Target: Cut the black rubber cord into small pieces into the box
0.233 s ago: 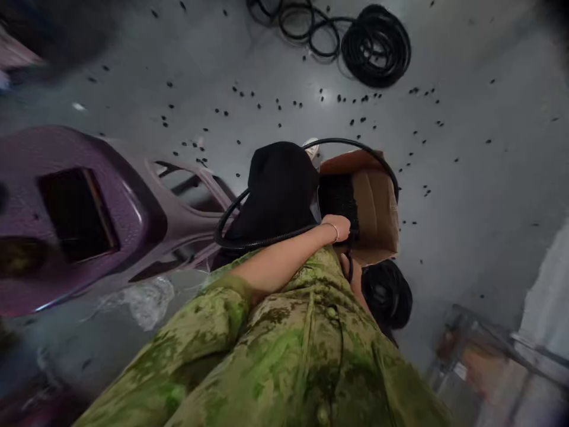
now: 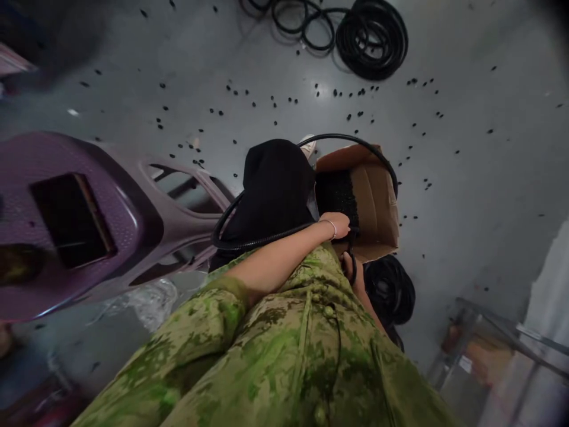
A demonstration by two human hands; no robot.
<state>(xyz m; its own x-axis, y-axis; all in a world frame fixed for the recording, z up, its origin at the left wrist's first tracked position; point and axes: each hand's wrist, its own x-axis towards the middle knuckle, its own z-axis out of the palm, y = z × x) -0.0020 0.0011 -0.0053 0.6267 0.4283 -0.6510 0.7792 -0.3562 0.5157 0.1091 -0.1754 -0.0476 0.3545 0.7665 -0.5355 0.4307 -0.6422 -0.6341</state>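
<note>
My left hand [image 2: 336, 225], with a thin bracelet at the wrist, is closed at the near side of an open cardboard box [image 2: 377, 207]. Small dark pieces [image 2: 335, 193] fill the box's visible inside. A thin black hose [image 2: 262, 242] crosses my lap beside the left forearm and reaches that hand; its grip on it is partly hidden. Close against my shirt, my right hand [image 2: 347, 264] has its fingers curled round a black length of hose [image 2: 353, 267], mostly hidden by the hand and box. Another stretch of hose arches over the box's far edge.
A purple plastic stool [image 2: 128, 219] stands at left with a dark phone [image 2: 71, 219] on it. Coiled black hose [image 2: 372, 38] lies ahead, another black coil [image 2: 389, 290] right of me. Small black pieces dot the grey floor [image 2: 480, 196]. A metal-framed rack [image 2: 480, 350] is at lower right.
The view has shifted slightly, so the stool and floor coil appear a little further left. More of the black hose shows between my hands; both hands stay near the box's close edge.
</note>
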